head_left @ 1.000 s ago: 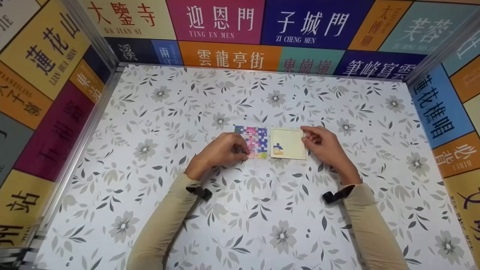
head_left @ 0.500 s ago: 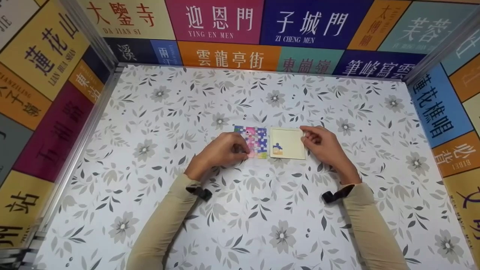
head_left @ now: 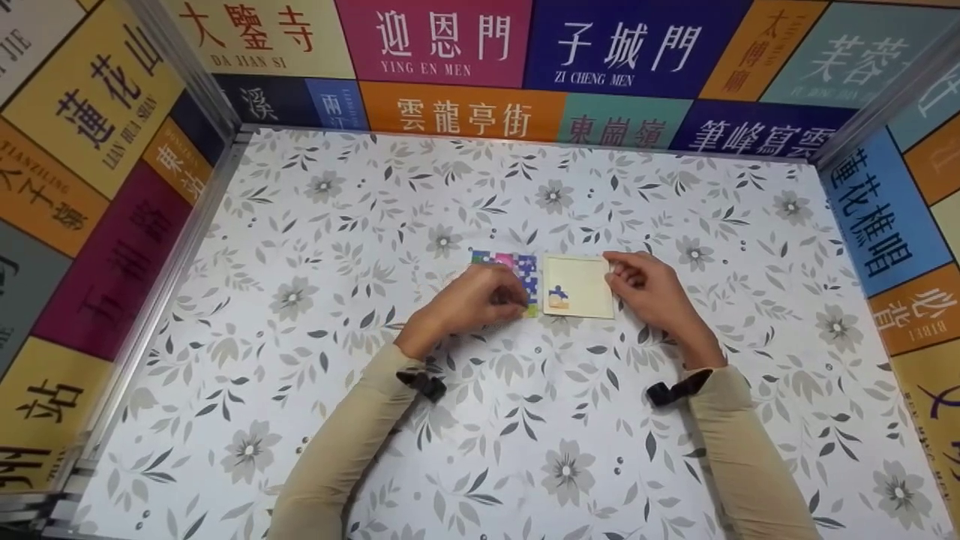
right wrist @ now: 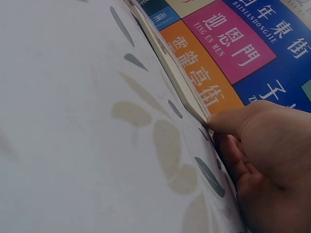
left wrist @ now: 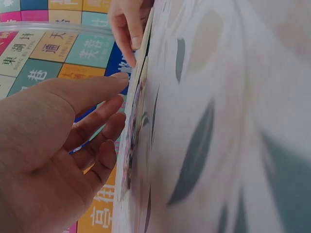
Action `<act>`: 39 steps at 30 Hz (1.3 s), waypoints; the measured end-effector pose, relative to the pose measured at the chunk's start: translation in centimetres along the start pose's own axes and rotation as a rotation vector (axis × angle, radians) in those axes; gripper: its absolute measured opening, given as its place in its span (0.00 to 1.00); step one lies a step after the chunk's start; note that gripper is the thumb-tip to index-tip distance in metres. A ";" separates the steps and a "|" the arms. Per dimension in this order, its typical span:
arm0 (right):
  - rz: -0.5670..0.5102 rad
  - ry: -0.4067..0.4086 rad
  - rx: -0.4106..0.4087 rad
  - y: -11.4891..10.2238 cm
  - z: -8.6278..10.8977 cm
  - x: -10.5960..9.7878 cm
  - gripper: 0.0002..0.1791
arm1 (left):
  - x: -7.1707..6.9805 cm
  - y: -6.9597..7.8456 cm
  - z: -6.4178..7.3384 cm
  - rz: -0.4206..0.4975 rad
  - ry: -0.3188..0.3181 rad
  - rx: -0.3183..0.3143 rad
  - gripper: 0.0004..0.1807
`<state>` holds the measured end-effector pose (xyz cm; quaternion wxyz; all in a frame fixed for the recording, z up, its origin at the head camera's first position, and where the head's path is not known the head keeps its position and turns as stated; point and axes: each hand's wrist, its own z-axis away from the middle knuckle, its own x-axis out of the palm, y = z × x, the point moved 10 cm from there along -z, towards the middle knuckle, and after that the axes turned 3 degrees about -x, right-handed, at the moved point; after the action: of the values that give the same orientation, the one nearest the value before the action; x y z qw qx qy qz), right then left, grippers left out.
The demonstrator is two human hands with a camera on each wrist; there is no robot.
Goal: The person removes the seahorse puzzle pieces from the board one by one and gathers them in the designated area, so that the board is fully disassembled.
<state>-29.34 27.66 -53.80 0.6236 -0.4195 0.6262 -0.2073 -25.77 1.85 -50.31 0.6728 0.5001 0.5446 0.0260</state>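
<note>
Assembled jigsaw pieces in blue, pink and green lie in a square on the floral tablecloth, partly hidden under my left hand. That hand's thumb and fingertips are right at the yellow-green corner piece; in the left wrist view a gap shows between the thumb and the loosely bent fingers. Beside the square stands a shallow cream puzzle tray with a blue and tan piece in its lower left corner. My right hand grips the tray's right edge between thumb and bent fingers.
A white tablecloth with grey flowers covers the table. Coloured panels with large Chinese lettering wall in the back and both sides. A dark band sits on the left wrist, another band on the right.
My left hand has moved right across the jigsaw square, from its pink middle to the yellow-green corner, covering more of it. My right hand and the tray have stayed in place.
</note>
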 end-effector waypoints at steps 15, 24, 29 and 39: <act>-0.012 0.021 -0.012 0.0 -0.1 -0.2 0.21 | 2.4 1.5 -2.9 -0.114 0.030 0.012 0.14; -0.018 0.026 -0.011 -1.7 0.3 -0.1 0.21 | 3.3 1.6 -4.1 -0.123 0.011 -0.053 0.15; -0.022 0.005 -0.013 -1.2 0.2 0.1 0.22 | 3.4 1.1 -3.8 -0.112 0.019 -0.086 0.16; -0.011 -0.008 -0.010 -0.1 -0.1 0.1 0.22 | 3.6 1.1 -3.9 -0.105 0.014 -0.110 0.15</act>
<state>-29.37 27.48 -53.74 0.6229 -0.4268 0.6224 -0.2059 -26.71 6.96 -51.71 0.6957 0.4329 0.5728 0.0239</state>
